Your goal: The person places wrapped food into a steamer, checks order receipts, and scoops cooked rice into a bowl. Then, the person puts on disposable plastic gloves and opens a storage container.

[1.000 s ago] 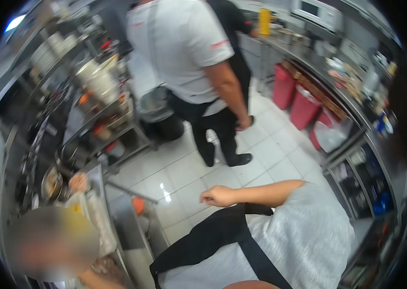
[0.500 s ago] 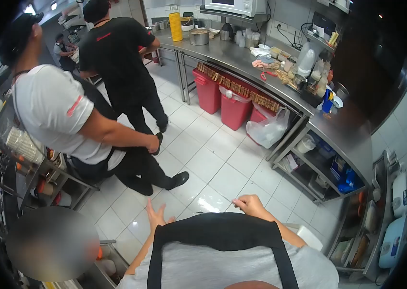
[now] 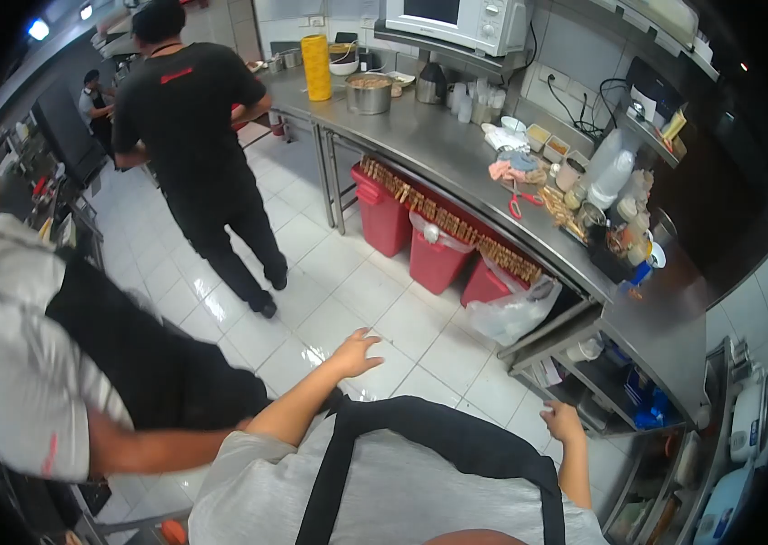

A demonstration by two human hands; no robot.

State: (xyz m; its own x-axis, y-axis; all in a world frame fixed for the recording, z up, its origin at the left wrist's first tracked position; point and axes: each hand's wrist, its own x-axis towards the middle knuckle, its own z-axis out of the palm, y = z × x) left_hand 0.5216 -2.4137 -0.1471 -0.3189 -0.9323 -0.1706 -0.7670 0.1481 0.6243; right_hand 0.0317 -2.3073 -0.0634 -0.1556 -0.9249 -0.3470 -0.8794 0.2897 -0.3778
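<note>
My left hand (image 3: 356,352) is stretched out over the white tiled floor (image 3: 307,313), fingers apart and holding nothing. Lower on the right, my right hand (image 3: 563,421) hangs with loosely bent, parted fingers and nothing in it, near the lower shelves of the steel counter. A black apron (image 3: 457,436) covers the front of my grey shirt. Neither hand touches the steel counter (image 3: 420,136), which bears a large metal pot (image 3: 369,94), a yellow cylinder (image 3: 316,68), red scissors (image 3: 516,202) and cloths (image 3: 516,165).
A person in white and black (image 3: 29,336) stands close on my left. Further ahead, a person in black (image 3: 189,127) faces away. Red bins (image 3: 438,259) and a plastic bag (image 3: 516,313) are under the counter. A microwave (image 3: 448,20) sits above it.
The view has swung right, towards the counter. Both my hands now reach forward, my left one having come into view since the earliest frame. The person in white is now closer, at my left.
</note>
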